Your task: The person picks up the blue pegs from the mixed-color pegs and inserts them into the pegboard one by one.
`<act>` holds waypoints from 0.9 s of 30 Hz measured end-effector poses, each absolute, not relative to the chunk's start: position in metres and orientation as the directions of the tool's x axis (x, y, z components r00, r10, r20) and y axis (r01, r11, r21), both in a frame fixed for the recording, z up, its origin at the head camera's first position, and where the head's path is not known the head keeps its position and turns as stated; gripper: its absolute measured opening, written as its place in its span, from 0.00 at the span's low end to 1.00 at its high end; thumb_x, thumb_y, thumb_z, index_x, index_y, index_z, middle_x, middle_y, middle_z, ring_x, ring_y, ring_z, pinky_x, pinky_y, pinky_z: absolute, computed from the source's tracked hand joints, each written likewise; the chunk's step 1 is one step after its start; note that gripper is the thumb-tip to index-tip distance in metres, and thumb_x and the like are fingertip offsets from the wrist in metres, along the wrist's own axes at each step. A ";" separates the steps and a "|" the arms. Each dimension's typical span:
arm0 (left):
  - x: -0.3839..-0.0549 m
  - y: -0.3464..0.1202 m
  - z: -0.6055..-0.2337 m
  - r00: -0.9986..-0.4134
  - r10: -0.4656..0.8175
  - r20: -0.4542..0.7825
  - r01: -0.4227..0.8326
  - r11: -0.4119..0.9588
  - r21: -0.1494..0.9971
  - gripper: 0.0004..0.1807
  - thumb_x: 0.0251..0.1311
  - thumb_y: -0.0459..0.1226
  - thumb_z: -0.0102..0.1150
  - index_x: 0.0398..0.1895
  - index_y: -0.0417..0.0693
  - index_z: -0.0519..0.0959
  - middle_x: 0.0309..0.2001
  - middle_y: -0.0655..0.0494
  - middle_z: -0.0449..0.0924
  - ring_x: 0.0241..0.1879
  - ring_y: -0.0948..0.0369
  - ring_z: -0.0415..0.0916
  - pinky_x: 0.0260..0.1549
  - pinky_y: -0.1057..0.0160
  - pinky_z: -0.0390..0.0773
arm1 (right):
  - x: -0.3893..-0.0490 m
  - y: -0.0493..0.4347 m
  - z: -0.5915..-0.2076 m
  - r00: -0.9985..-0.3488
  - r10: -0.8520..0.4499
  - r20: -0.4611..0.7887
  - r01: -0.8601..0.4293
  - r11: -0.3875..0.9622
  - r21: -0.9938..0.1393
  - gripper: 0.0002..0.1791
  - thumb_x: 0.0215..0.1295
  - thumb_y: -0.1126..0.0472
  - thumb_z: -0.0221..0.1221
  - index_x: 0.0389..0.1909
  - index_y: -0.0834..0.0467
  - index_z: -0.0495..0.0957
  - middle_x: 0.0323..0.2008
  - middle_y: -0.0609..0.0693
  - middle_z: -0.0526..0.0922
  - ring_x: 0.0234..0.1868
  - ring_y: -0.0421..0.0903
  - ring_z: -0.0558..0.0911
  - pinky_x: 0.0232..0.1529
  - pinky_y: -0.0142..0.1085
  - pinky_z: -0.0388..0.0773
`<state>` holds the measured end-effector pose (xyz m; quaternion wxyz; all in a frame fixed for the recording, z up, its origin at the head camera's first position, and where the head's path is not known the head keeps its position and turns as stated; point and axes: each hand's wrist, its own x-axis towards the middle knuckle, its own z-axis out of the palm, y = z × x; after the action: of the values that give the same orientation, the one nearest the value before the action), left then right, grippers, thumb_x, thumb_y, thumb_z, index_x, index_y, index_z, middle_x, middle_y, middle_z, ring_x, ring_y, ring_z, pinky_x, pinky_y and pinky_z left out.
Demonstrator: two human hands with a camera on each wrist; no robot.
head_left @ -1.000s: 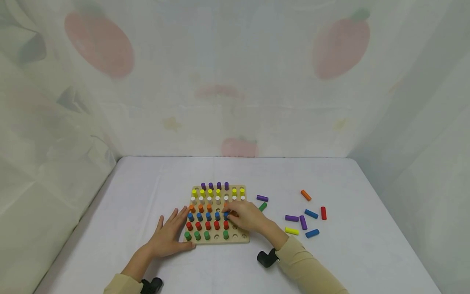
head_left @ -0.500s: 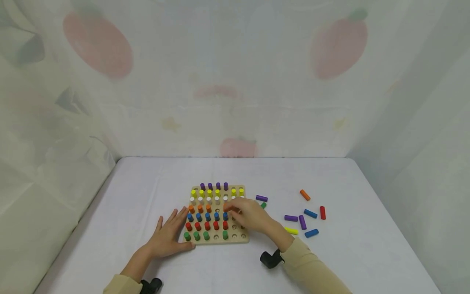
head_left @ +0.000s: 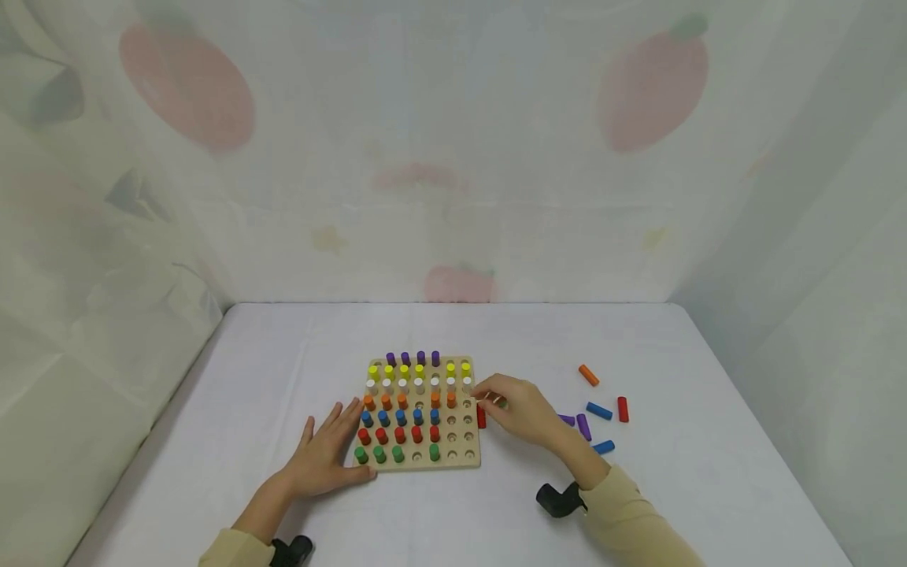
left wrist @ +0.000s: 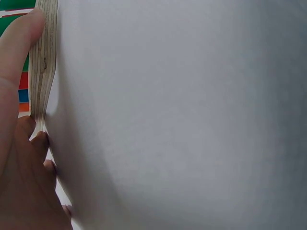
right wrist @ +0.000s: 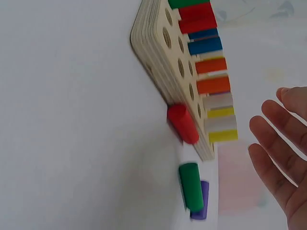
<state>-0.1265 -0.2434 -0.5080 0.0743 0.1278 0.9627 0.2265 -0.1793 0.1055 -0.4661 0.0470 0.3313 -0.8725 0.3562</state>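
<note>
Emerging from a tan sleeve (head_left: 234, 549) with a black wrist camera (head_left: 292, 551), a person's left hand (head_left: 327, 459) is resting along the left side of a wooden peg board (head_left: 460, 428). Its fingers are lying straight and spread, grasping nothing, while its thumb is touching the near left corner.

The board is lying flat on a white table (head_left: 397, 520), and pegs are standing upright in its rows. From the far row to the near one, purple pegs (head_left: 421, 358), yellow pegs (head_left: 405, 372), white pegs (head_left: 403, 387), orange pegs (head_left: 386, 402), blue pegs (head_left: 400, 417), red pegs (head_left: 400, 435) and green pegs (head_left: 379, 455) are showing, with bare holes mostly toward the right.

Just beside the board's right edge, a loose red peg (right wrist: 183, 123) is lying on its side; beyond it, a loose green peg (right wrist: 191, 187) is partly covering a loose purple peg (right wrist: 205, 200). The right hand (head_left: 524, 405) is hovering here, its fingers loosely bent and released, apart from one another.

Farther right, two more purple ones (head_left: 584, 427), an orange one (head_left: 589, 375), two blue ones (head_left: 599, 411) and, outermost, another red one (head_left: 623, 409) are lying scattered.
</note>
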 end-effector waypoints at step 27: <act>-0.126 -0.245 -0.511 -0.956 0.285 -0.076 0.221 0.863 0.454 0.60 0.35 0.70 0.60 0.72 0.54 0.50 0.72 0.54 0.48 0.71 0.46 0.40 0.61 0.32 0.31 | -0.174 0.222 -0.475 -0.843 -0.306 0.443 -0.510 0.717 -0.475 0.21 0.51 0.66 0.66 0.48 0.56 0.76 0.43 0.48 0.80 0.43 0.43 0.78 0.36 0.39 0.81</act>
<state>-0.1264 -0.2449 -0.5107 0.0705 0.1314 0.9627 0.2259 -0.1741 0.2218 -0.4749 0.1689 0.2240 -0.9111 0.3020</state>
